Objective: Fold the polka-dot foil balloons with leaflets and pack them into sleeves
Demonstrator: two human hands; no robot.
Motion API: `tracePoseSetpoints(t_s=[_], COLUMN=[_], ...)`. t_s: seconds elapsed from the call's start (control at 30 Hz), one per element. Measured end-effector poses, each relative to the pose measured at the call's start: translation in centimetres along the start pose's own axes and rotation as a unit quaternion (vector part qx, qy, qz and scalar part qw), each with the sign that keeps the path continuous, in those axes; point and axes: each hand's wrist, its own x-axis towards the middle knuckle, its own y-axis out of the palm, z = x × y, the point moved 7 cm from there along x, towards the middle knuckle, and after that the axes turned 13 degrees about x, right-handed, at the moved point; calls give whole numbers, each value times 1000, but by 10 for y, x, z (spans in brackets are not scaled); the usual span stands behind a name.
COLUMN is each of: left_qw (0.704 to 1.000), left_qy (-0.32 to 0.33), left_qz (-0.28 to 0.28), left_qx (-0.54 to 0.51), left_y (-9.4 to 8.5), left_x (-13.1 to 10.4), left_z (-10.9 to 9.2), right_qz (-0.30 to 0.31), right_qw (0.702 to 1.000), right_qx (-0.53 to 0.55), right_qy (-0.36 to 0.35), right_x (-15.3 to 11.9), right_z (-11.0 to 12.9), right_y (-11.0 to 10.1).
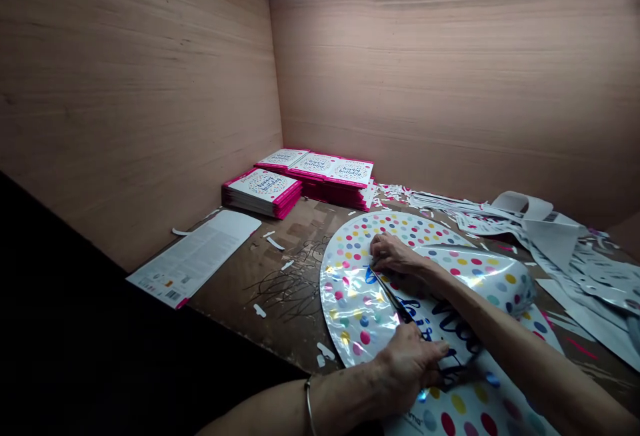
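A flat foil balloon point(350, 303), white with coloured dots and blue lettering, lies on the table, partly folded over itself. My right hand point(393, 254) is closed, its curled fingers pinching the upper end of the fold. Lower down and nearer to me, my left hand point(413, 363), with a bracelet on its wrist, is closed on the same folded part. A dark narrow line runs between both hands; whether it is only the crease, I cannot tell. My right forearm covers part of the lettering.
Stacks of pink-edged "happy birthday" packets point(265, 186) stand in the back corner. A printed card sleeve point(200, 256) lies at left. Thin dark strings point(295, 283) and paper scraps are scattered beside the balloon. White strips point(565, 243) pile up at right. Wooden panels point(450, 76) enclose the table.
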Motion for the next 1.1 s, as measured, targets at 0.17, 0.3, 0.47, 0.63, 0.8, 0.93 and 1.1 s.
tracePoseSetpoints(t_s=[0.17,0.3,0.47,0.63,0.8,0.93,1.1], left_qw=[957,735,411,450,403,363,366], left_qy=[80,256,401,449,419,292,279], left_qz=[-8,-26,78,26,28,83,103], left_qx=[277,627,815,771,813,881,882], left_y=[0,11,10,-2,22,5,-15], left_x=[-4,-14,-30,-53,-35,1,11], left_z=[-21,-99,-148,-153,-108,-69,-60], right_qz=[-110,-330,-392,-303,-296,-222,-78], right_qw=[994,943,880,893,900,946,981], right_qx=[23,-2,-226,-259,-260,-193,-80], right_qy=[-3,-34,-146,-208,-186,-136,-158], right_x=[-30,-112,-224,-264,-266,-250,-196], right_z=[28,82,131,95,83,104,133], right_y=[-81,-182,-133,8,48,29,10])
